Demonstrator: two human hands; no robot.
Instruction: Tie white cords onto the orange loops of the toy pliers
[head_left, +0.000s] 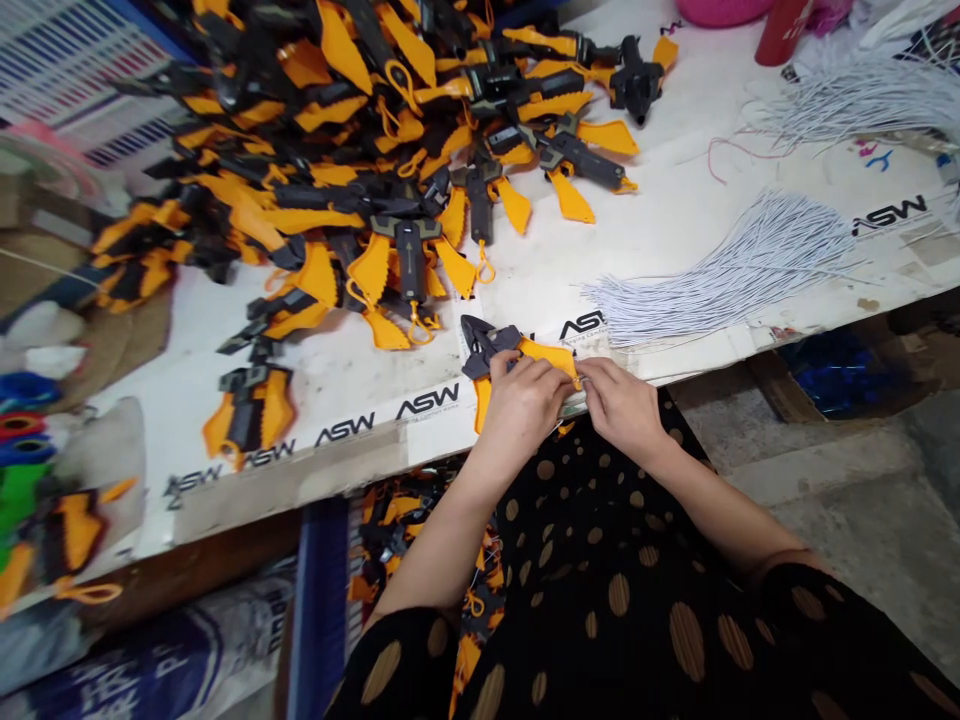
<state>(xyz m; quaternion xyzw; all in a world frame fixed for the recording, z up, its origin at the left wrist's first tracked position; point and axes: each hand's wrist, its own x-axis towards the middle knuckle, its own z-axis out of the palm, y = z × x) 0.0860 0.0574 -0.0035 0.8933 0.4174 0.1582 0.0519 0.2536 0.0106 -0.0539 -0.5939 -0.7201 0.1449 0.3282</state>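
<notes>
A shears-like hand tool with a dark head and orange handles (550, 354) lies at the table's front edge. My left hand (527, 398) is closed over it, with the thumb by the head and the fingertips at the handle end. My right hand (624, 402) is pinched at that same handle end, its fingertips touching or nearly touching those of the left. Whatever is between the right fingertips is too small and covered to make out. A bundle of thin white ties (720, 275) lies just beyond my right hand.
A large heap of similar black-and-orange tools (409, 260) covers the back left of the white table (375, 375). One tool (251, 405) lies apart at the front left. More white strands (862, 100) and a red cylinder (782, 32) stand back right. Below is a blue crate (321, 580).
</notes>
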